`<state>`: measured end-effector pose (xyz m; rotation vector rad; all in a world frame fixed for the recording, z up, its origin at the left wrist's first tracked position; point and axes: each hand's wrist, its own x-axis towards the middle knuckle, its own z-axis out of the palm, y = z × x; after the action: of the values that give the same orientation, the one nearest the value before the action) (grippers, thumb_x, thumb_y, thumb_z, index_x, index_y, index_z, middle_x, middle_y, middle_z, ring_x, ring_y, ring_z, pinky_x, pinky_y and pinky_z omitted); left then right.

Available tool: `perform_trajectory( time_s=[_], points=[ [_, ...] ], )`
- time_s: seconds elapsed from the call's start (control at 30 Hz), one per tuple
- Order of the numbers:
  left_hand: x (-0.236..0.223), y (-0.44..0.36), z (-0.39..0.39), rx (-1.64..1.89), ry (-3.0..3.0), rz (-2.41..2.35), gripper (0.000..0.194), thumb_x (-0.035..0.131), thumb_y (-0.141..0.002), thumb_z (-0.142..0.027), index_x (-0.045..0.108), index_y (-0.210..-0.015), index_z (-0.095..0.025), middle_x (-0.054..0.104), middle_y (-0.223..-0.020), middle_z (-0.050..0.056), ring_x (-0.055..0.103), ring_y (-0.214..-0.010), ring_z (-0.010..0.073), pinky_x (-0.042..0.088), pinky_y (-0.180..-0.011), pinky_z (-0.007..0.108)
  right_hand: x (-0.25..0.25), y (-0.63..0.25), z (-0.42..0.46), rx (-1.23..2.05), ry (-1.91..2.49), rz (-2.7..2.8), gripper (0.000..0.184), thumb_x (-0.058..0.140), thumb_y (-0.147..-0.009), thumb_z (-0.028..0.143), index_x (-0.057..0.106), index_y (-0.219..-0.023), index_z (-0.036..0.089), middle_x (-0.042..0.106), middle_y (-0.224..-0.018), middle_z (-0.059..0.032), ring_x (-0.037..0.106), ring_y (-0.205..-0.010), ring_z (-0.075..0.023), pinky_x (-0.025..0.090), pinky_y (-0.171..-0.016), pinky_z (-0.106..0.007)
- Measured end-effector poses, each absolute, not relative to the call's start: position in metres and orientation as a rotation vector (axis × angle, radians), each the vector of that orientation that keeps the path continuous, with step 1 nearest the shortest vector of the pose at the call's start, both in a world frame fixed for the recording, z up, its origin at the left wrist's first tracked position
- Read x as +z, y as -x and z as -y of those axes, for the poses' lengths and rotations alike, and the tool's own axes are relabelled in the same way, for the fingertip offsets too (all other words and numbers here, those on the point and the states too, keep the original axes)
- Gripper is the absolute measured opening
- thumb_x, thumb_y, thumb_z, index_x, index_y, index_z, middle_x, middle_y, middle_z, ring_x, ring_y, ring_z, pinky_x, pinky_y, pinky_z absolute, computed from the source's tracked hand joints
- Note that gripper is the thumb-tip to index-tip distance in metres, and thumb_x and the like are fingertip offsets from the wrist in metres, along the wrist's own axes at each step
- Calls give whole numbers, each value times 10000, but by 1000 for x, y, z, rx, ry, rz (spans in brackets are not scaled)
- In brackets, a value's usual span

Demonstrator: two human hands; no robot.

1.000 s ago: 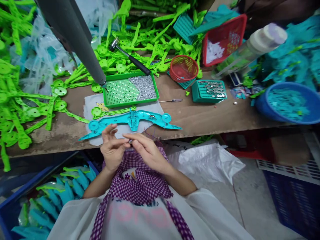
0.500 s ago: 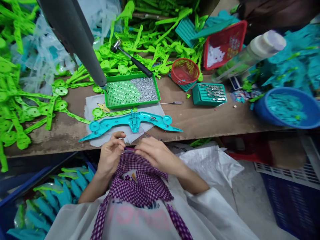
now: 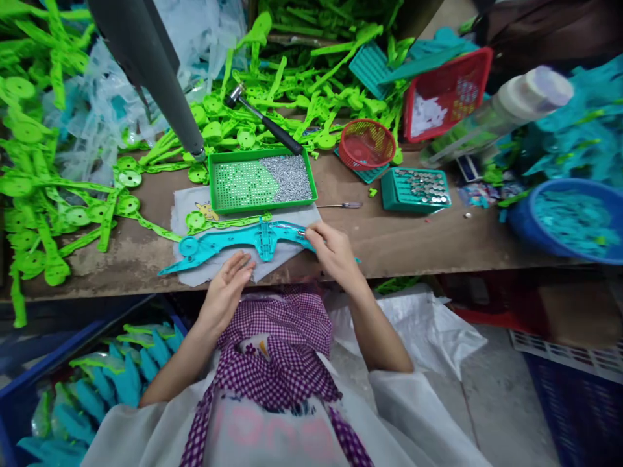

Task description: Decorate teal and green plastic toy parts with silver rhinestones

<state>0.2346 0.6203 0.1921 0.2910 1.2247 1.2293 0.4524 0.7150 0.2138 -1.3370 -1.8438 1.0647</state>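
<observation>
A turquoise plastic bow-shaped part (image 3: 221, 243) lies on a light cloth (image 3: 192, 201) at the table's front edge, its ribbed inner side facing up. My right hand (image 3: 331, 253) reaches over the part's right arm and hides most of that end. Its thumb and fingertips are pinched together beside a small metallic piece (image 3: 302, 233) on the part; whatever is between them is too small to make out. Just below the part's middle, my left hand (image 3: 231, 280) holds nothing, its fingers stretched out. A lime-green arm piece (image 3: 228, 222) lies behind the turquoise part.
A green tray (image 3: 263, 209) of small metal screws stands behind, with a hammer (image 3: 280, 133) at its corner. A screwdriver (image 3: 348, 205), a teal box of metal discs (image 3: 413, 202), a red basket (image 3: 365, 159) and a blue bowl (image 3: 530, 224) sit rightward. A dark tool (image 3: 170, 91) hangs overhead.
My hands have come apart from the purplish thin strand they held at the table edge. My right hand has moved up and right onto the turquoise part; my left hand has opened.
</observation>
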Motion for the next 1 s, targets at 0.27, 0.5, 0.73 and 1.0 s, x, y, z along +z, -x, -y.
perform_trajectory(
  time_s=[0.27, 0.5, 0.73, 1.0],
  points=[
    [186, -247, -657, 1336, -74, -1106, 188, 772, -697, -156, 646, -836, -161, 720, -915, 33, 695, -922, 140, 535, -929, 279, 172, -441, -730, 1164, 1230, 1909, 268, 424, -932, 378, 500, -734, 214, 543, -724, -4, 516, -720, -159, 381, -727, -297],
    [177, -257, -668, 1406, -314, -1211, 383, 879, -597, -359, 683, -842, -139, 748, -879, 65, 709, -929, 240, 562, -883, 389, 183, -455, -724, 1026, 1181, 1952, 346, 477, -937, 447, 523, -682, 218, 561, -662, 7, 502, -656, -146, 352, -679, -297],
    [179, -257, -661, 1400, -353, -1170, 343, 857, -645, -357, 674, -824, -129, 756, -874, 75, 723, -910, 245, 575, -884, 400, 192, -450, -712, 778, 1254, 2112, 356, 447, -971, 386, 539, -676, 208, 576, -649, 7, 503, -647, -142, 309, -720, -317],
    [186, -255, -663, 1367, -288, -1125, 328, 867, -644, -354, 669, -794, -139, 756, -851, 55, 723, -830, 206, 596, -812, 349, 183, -434, -708, 798, 1302, 2137, 366, 408, -989, 371, 546, -694, 205, 598, -666, 5, 504, -664, -146, 282, -753, -329]
  ],
)
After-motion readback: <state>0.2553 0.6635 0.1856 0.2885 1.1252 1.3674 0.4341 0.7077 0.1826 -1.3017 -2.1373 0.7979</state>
